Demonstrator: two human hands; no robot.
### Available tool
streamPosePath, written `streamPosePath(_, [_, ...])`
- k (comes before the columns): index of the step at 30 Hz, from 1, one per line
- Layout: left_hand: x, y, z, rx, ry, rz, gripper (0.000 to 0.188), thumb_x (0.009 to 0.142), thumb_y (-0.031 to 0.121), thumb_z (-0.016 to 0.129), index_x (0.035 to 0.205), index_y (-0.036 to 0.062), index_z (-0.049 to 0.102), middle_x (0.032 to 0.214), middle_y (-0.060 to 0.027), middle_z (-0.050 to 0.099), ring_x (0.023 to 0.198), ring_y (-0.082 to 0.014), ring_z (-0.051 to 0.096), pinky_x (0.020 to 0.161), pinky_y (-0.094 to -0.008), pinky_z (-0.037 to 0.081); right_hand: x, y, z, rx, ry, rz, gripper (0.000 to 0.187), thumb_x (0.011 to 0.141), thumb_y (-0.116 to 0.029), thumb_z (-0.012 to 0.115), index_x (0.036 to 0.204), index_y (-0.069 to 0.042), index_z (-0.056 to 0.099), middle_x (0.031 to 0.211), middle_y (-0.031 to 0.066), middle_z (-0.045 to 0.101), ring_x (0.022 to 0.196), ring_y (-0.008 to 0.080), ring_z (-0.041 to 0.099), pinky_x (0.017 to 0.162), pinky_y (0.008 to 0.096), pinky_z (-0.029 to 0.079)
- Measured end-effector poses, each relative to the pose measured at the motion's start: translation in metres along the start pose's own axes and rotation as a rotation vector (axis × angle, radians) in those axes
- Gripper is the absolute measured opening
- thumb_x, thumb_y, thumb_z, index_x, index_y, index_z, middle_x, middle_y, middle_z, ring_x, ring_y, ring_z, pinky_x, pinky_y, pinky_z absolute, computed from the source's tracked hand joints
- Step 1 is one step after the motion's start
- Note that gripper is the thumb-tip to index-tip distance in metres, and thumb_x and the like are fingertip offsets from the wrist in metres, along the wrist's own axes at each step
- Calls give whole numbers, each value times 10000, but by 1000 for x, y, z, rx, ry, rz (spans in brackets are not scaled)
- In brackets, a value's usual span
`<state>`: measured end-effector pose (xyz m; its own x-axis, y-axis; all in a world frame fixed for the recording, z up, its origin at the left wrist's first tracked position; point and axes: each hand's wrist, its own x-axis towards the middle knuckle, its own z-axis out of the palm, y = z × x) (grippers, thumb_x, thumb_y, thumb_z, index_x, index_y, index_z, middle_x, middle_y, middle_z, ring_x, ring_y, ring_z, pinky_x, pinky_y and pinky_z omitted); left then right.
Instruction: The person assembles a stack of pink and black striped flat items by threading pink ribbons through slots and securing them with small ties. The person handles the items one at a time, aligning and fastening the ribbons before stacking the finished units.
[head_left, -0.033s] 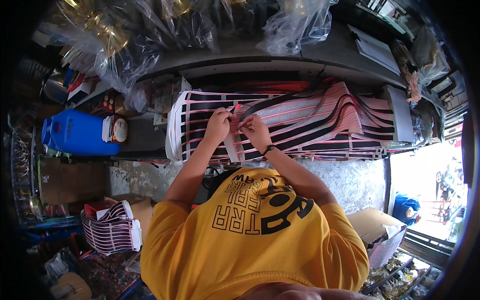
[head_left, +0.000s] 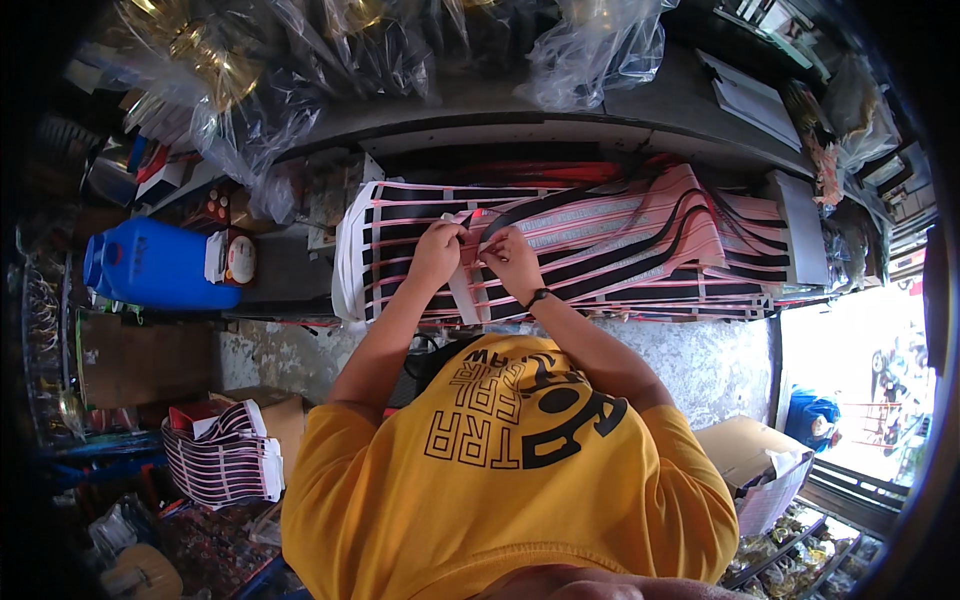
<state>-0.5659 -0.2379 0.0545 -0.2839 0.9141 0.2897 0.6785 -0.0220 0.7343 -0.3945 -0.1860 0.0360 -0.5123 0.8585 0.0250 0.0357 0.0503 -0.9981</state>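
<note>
A long sheet of pink backing with black strips lies across the bench in front of me, its printed part rising in a wavy fold toward the right. My left hand is closed in a pinch at the sheet's loose left end, near a pale narrow band that hangs down between my hands. Close beside it, my right hand pinches the edge of the same sheet, thumb and fingertips together. A dark band circles my right wrist. Exactly which layer each fingertip grips is too small to make out.
A blue jerrycan stands at the left, with a small round-labelled box against it. Clear plastic bags hang above the far shelf. Another striped bundle rests at lower left. An opened carton stands at lower right.
</note>
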Motion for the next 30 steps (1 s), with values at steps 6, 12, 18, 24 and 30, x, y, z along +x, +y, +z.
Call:
streamPosePath(6, [11,5,-12,-349,-208,-397,209,884,165,596,915,-13,702,761,-104,669,748,-152,612,715,-292,475,21,-1,4,128,51,-26,339,796,37,689,1019,-12,437,860,110,653,818,175,675,704,286,541])
streamPosePath(12, [12,18,-19,-238,-301,-308,253,870,228,681,945,-11,724,763,-82,697,678,-113,616,655,-272,481,20,1,5,110,64,-50,318,815,38,677,1024,-14,443,867,103,652,808,168,675,682,277,531])
streamPosePath(18, [12,15,-17,-228,-296,-269,232,880,198,667,929,-23,719,774,-98,710,689,-124,649,658,-281,502,16,-7,3,-74,98,-48,244,864,-39,680,996,-31,474,789,102,663,767,167,681,672,280,520])
streamPosePath(24, [14,0,-11,-300,-264,-396,216,908,155,613,978,-40,674,826,-129,704,700,-170,662,678,-295,513,15,-8,-1,-192,68,-55,102,889,-20,634,937,-14,544,791,88,647,744,132,637,660,264,496])
streamPosePath(30, [15,-8,5,-202,-191,-408,196,910,119,567,980,-47,645,870,-220,682,758,-326,681,709,-370,528,4,-11,-2,-218,13,-134,123,846,-17,643,956,-36,591,791,134,651,699,286,638,646,345,497])
